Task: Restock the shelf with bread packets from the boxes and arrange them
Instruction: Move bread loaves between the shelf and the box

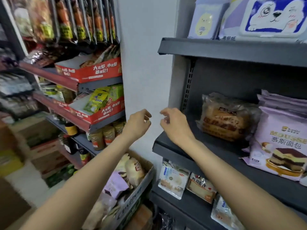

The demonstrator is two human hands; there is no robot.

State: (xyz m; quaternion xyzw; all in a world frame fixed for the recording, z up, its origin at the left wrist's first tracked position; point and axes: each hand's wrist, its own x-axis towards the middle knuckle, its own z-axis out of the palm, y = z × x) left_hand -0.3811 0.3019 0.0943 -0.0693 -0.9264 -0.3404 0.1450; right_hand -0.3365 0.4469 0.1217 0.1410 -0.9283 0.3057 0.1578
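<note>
A dark grey shelf (167,141) on the right carries a clear-wrapped brown bread packet (227,117) and lilac mousse bread packets (282,140) beside it. My right hand (174,125) hovers over the shelf's bare left end, fingers loosely curled, holding nothing. My left hand (137,123) hangs in the air just left of it, in front of the white wall, also loosely curled and empty. Below my arms an open cardboard box (142,186) on the floor holds several bread packets, lilac and clear ones.
The shelf below (166,198) holds several small white and red bread packets. The board above carries lilac packs and a dog-print tissue pack (272,15). At left, red-edged shelves with snack trays (99,72), bottles and jars; cartons stacked on the floor.
</note>
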